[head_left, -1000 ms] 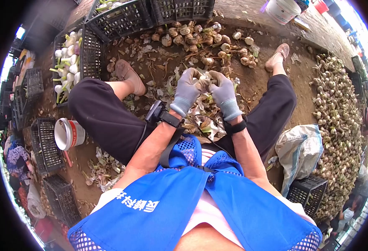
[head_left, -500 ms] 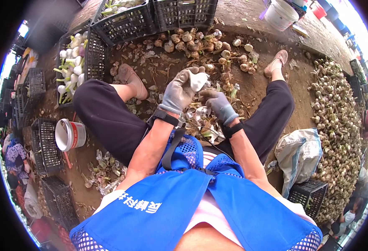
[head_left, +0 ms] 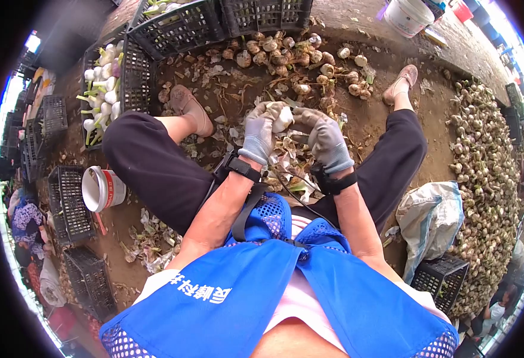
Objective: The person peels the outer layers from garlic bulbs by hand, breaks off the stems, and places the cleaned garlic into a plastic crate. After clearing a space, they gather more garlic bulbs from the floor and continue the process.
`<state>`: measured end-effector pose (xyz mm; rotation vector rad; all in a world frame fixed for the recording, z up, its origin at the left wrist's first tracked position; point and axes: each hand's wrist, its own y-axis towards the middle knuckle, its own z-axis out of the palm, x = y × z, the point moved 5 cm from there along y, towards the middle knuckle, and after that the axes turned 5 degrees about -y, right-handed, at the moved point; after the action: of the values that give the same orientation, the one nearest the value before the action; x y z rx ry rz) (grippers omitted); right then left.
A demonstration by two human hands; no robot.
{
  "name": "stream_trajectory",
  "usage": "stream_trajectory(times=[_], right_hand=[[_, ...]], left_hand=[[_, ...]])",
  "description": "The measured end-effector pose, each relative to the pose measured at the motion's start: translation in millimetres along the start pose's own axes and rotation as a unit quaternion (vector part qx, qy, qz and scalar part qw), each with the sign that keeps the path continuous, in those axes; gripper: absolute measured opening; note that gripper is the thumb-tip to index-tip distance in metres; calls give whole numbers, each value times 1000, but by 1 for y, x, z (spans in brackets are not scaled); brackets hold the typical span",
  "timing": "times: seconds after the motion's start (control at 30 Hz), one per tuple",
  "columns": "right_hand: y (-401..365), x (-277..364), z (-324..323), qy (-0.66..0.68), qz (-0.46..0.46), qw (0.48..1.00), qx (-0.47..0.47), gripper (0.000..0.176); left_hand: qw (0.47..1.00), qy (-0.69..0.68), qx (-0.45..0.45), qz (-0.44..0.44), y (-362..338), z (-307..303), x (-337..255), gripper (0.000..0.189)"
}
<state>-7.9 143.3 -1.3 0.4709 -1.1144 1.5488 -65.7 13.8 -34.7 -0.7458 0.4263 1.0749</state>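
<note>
A white garlic bulb [head_left: 283, 120] is up in front of me, above the litter of peeled skins between my legs. My left hand [head_left: 261, 130] wears a grey, dirt-stained glove, and its fingers are closed round the bulb's left side. From the right, my right hand [head_left: 326, 141], gloved the same way, has its fingers bent in and pinching at the bulb's edge. Dry garlic skins [head_left: 286, 156] lie beneath both hands. Beyond them is a loose heap of unpeeled brown garlic bulbs [head_left: 280, 58] on the dirt floor.
At the left stands a black crate [head_left: 137, 77] with cleaned white garlic [head_left: 104, 98]. A white bucket [head_left: 103, 190] is near my left knee. To the right are a large garlic pile [head_left: 485, 197] and a white sack [head_left: 432, 218]. Another person [head_left: 26, 224] is at far left.
My left hand has dropped slightly with the garlic bulb. My right hand has risen and turned inward, its fingers now against the bulb. The view has shifted a little.
</note>
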Motion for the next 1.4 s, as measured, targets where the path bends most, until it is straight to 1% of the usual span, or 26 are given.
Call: stream_trajectory(times=[0.03, 0.13, 0.33, 0.47, 0.53, 0.6, 0.67, 0.7, 0.73, 0.77, 0.8, 0.87, 0.9, 0.93, 0.97, 1.0, 1.07, 1.1, 1.13, 1.17, 1.2, 1.23, 1.27, 1.3, 1.33, 1.4], right_hand=[[2, 0, 0, 21, 2, 1000, 23, 25], [-5, 7, 6, 4, 2, 1000, -12, 24], [-3, 8, 7, -50, 9, 998, -31, 20], [-4, 4, 3, 18, 13, 1000, -15, 22], [-4, 5, 0, 31, 13, 999, -9, 23], [-4, 9, -4, -57, -5, 997, -53, 26], [-9, 14, 8, -85, -29, 994, -55, 27], [-7, 12, 9, -109, -46, 992, -52, 27], [-7, 11, 9, -132, -62, 988, -49, 27], [-9, 9, 9, -73, -42, 996, -28, 24], [-6, 5, 6, -76, -44, 996, -25, 24], [12, -33, -13, -258, 32, 966, -6, 22], [32, -65, -32, -490, -38, 871, 7, 22], [45, -89, -42, -691, -110, 714, 21, 23], [28, -76, -29, -726, 40, 686, 32, 29], [29, -72, -27, -713, -26, 700, 30, 38], [24, -37, -14, -457, -201, 866, 6, 50], [17, -17, 4, -400, -250, 881, 33, 56], [10, -9, 26, -267, -166, 944, 101, 55], [25, -29, 15, -323, -161, 931, 57, 51], [38, -49, -2, -374, -155, 914, 9, 47], [33, -61, -8, -247, -80, 965, 35, 40], [28, -75, -11, -115, -5, 991, 67, 32], [41, -108, -34, 24, 121, 992, 26, 26], [62, -146, -60, 158, 247, 956, -10, 19], [83, -162, -62, 288, 205, 912, 207, 6]], left_hand=[[1000, 7, 13, 6, -3, 9, -4, 16], [999, 5, 41, 14, -10, 26, -8, 17], [981, 160, 97, 43, -22, 42, -20, 22], [983, 142, 111, 32, -27, 47, -23, 22], [973, 188, 106, 84, -23, 45, -26, 20], [962, 227, 108, 111, -22, 45, -29, 18], [855, 392, 178, 290, -31, 61, -38, 17], [806, 435, 217, 337, -33, 64, -39, 17], [806, 434, 218, 339, -33, 61, -39, 17], [906, 301, 215, 207, -28, 50, -34, 17], [965, 153, 202, 69, -25, 45, -28, 18], [990, 0, 130, 58, -14, 32, -21, 23], [986, -131, 105, -2, -9, 27, -18, 23], [960, -263, 82, -59, -3, 26, -18, 23], [938, -318, 130, -52, -8, 28, -25, 23], [933, -331, 115, -78, -3, 18, -21, 24], [955, -289, 4, -60, 7, -4, -6, 24], [984, -162, 21, -74, 7, -9, 2, 22], [992, -80, 51, -79, -3, 6, 3, 18], [993, -50, 85, -71, 31, -43, 56, 15], [977, 198, 64, 48, 30, -32, 63, 22], [955, 293, 25, 29, 19, -34, 58, 24], [976, 203, 37, -64, 0, -28, 42, 18], [988, 31, -49, -142, -8, -30, 32, 20], [986, 11, -115, -122, 3, -54, 33, 22], [966, 42, -253, -40, 14, -82, 17, 18]])
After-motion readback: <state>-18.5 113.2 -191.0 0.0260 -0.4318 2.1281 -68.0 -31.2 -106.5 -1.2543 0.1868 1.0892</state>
